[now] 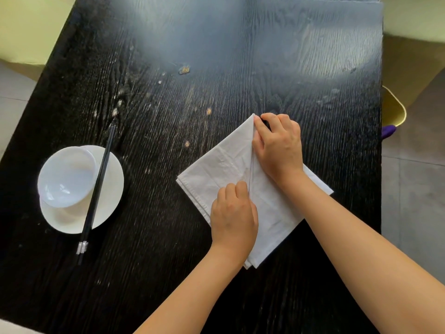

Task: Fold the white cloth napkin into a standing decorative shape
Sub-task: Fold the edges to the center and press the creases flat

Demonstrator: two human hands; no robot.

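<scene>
The white cloth napkin (216, 169) lies flat on the black wooden table (156, 116), folded into a diamond with a seam running down its middle. My right hand (277, 145) presses on the napkin's far half, fingertips pinching the cloth at the top point. My left hand (233, 213) rests with curled fingers on the near half, fingertips pressing the cloth beside the centre seam. Both hands cover much of the right flap.
A white bowl (66, 175) sits on a white saucer (108, 208) at the left, with black chopsticks (96, 191) laid across them. The table's right edge is close to the napkin; a yellow chair (393, 109) stands beyond it.
</scene>
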